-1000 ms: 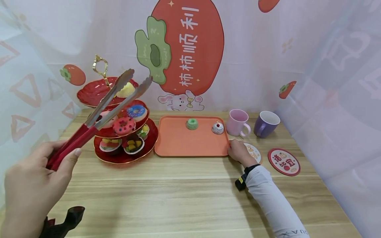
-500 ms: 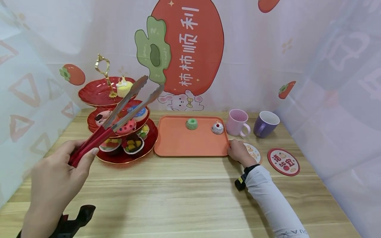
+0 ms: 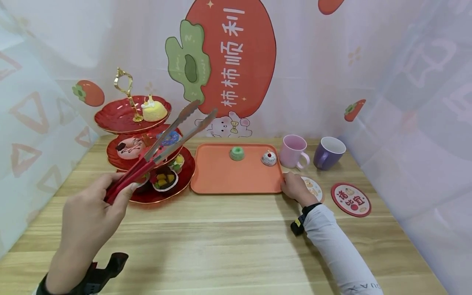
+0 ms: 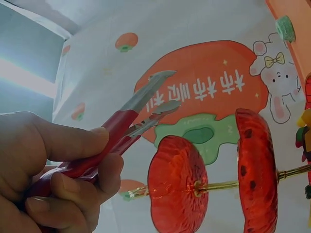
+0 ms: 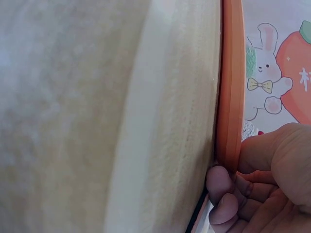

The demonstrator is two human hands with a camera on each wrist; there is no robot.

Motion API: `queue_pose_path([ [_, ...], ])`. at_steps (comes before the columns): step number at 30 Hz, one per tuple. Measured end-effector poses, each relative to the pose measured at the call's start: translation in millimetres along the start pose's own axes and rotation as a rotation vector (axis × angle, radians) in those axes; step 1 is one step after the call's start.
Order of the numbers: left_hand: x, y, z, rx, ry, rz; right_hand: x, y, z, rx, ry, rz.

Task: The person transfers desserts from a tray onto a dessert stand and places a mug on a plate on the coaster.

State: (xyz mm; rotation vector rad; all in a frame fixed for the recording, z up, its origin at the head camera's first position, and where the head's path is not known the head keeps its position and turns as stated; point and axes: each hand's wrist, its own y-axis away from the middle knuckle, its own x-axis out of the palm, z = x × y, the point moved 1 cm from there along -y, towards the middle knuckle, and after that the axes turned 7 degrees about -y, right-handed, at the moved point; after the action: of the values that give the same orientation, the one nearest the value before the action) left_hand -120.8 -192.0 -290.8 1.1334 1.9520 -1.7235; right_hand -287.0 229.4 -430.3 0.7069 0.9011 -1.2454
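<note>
Nearest the camera, the left hand (image 3: pixel 86 219) is curling its fingers and thumb round the red handles of a pair of tongs (image 3: pixel 162 147), holding them up off the wooden bench (image 3: pixel 221 246). The tongs are slanting up and to the right, their two metal tips (image 3: pixel 203 114) standing slightly apart with nothing between them, hanging in front of the middle tier of a red three-tier stand (image 3: pixel 144 151) and just left of the orange tray (image 3: pixel 221 176). In the left wrist view the thumb (image 4: pixel 63 141) is pressing along the upper handle while the other fingers are wrapping underneath.

Further right, the right hand (image 3: pixel 295 187) is resting at the near right corner of the tray; the right wrist view is showing its fingertips (image 5: pixel 221 182) pinching the tray's rim (image 5: pixel 231 97) against the bench. Beside that hand a round coaster (image 3: pixel 315 189) is lying partly under it, and a red coaster (image 3: pixel 351 199) is sitting a little further right.

On the tray a green doughnut (image 3: pixel 237 153) and a small white cake with a cherry (image 3: pixel 268 158) are sitting near the far edge. Past the tray's right end a pink mug (image 3: pixel 293 152) and a purple mug (image 3: pixel 328 153) are standing side by side. On the stand, a yellow cake (image 3: pixel 154 110) is occupying the top plate, doughnuts the middle, small cakes the lowest.
</note>
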Motion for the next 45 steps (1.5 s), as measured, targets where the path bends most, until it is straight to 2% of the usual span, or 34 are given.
queue_pose_path([
  [10,21.3,-1.3,-2.3,0.013,0.021,0.058,1,0,0,-0.004,0.008,-0.004],
  [21,52.3,3.2,-3.7,0.019,0.054,0.173,3,0,-1,0.003,0.0,-0.008],
  [31,73.7,4.4,-4.0,-0.011,0.062,0.26,3,-1,-1,-0.002,-0.008,-0.017],
  [45,98.3,-1.9,-2.8,-0.058,0.04,0.391,2,0,-3,0.012,-0.003,-0.029],
])
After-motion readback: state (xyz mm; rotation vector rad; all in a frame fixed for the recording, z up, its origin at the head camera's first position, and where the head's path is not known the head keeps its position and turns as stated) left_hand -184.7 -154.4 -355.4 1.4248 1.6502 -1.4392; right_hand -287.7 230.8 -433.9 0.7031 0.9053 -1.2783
